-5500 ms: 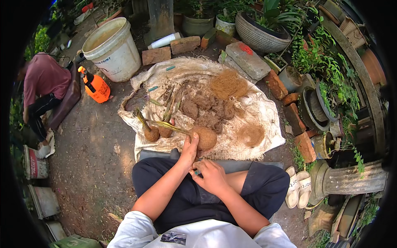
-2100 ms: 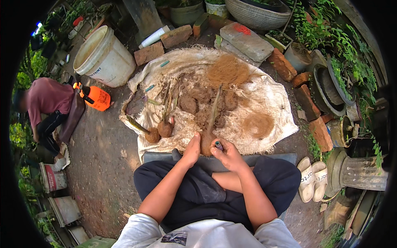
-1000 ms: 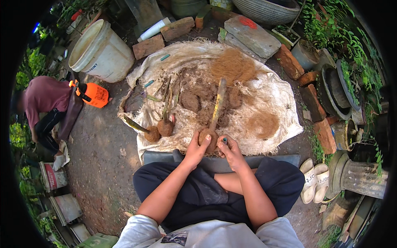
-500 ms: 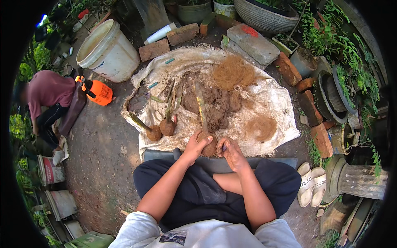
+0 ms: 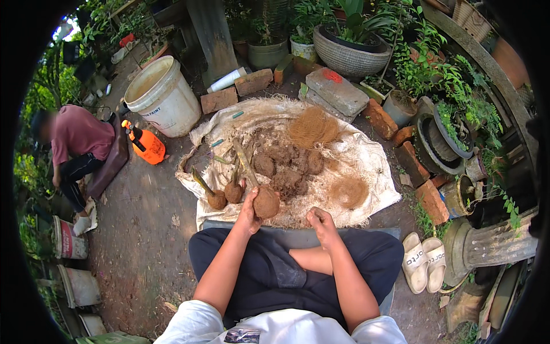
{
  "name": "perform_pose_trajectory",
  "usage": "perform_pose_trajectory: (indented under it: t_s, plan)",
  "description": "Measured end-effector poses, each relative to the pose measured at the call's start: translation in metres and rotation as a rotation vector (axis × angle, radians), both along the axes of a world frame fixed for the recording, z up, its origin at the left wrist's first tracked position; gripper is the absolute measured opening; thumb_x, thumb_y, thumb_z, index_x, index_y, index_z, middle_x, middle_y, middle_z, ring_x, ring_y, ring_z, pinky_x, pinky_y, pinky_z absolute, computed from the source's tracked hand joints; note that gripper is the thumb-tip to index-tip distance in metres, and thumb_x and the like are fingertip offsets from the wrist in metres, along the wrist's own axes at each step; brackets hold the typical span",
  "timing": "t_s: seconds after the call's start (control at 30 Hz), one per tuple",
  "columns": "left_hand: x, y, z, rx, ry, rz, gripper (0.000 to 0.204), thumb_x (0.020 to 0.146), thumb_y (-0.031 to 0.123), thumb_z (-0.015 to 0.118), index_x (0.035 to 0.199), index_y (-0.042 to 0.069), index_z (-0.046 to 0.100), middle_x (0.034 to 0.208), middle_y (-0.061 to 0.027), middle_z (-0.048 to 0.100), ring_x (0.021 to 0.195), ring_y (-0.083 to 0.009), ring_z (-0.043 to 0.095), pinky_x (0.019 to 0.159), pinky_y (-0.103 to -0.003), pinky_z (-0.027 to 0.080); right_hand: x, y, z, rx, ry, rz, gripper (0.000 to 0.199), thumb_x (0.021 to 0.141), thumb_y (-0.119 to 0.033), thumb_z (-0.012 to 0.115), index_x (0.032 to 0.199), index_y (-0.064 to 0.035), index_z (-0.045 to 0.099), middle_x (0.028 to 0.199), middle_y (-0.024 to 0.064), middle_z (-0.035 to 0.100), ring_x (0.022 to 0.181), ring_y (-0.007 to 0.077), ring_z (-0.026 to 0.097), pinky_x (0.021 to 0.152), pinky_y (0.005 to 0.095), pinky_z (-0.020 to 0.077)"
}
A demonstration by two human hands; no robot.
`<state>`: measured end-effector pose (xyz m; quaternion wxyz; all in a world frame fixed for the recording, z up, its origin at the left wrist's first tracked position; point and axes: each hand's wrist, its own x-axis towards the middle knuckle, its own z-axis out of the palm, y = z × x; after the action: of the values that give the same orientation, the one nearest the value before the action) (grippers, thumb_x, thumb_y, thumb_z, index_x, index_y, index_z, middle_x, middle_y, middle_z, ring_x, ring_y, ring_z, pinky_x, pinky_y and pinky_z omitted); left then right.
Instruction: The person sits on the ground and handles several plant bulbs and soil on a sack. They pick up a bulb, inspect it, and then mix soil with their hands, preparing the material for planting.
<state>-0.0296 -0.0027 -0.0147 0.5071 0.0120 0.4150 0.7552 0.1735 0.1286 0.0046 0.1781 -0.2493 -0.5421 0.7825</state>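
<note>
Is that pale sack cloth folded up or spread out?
Spread out: the cloth lies broad across the ground, with soil and brown fibre on top.

We see a shaded garden yard with a dark earth floor [image 5: 137, 252].
Bricks [image 5: 255, 82] run in a row ahead of us, with a grey post [image 5: 213, 43] and a wide ribbed planter [image 5: 349, 59] behind; leafy plants [image 5: 429, 80] crowd our right, near a weathered column [image 5: 495, 243] that, so close to the bent rim, we cannot surely call standing or lying. Daylight brightens the foliage [image 5: 67, 86] at far left.
</note>
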Motion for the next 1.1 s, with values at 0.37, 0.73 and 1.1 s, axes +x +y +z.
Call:
perform_pose_trajectory:
  t_s: [0.37, 0.73, 1.1]
  plan:
    - [-0.002, -0.027, 0.005, -0.041, 0.15, 0.02, 0.053, 0.092, 0.051, 0.06, 0.125, 0.009, 0.054, 0.115, -0.0167, 0.067, 0.101, -0.0312, 0.068, 0.084, -0.049, 0.058, 0.034, 0.009, 0.085, 0.646, -0.186, 0.241, 0.036, 0.089, -0.034, 0.075, 0.085, -0.0008, 0.062, 0.07, 0.0093, 0.061, 0.066, 0.0132, 0.052, 0.062, 0.0321, 0.0448]
    - [-0.003, -0.02, -0.019, -0.116, 0.406, 0.078, 0.036, 0.094, 0.035, 0.062, 0.112, 0.004, 0.061, 0.105, -0.007, 0.064, 0.098, -0.0186, 0.063, 0.084, -0.038, 0.053, 0.069, 0.02, 0.12, 0.812, -0.235, 0.197, 0.033, 0.086, -0.027, 0.077, 0.076, -0.001, 0.059, 0.064, 0.0036, 0.051, 0.063, 0.0101, 0.045, 0.056, 0.0297, 0.0382]
    - [0.029, -0.011, 0.038, 0.438, -0.063, -0.172, 0.054, 0.086, 0.051, 0.061, 0.123, 0.011, 0.058, 0.112, -0.0182, 0.064, 0.096, -0.0372, 0.068, 0.072, -0.048, 0.06, 0.082, 0.047, 0.147, 0.846, -0.396, 0.09, 0.034, 0.088, -0.031, 0.073, 0.099, -0.0006, 0.065, 0.081, 0.012, 0.064, 0.072, 0.0242, 0.061, 0.069, 0.0355, 0.0492]
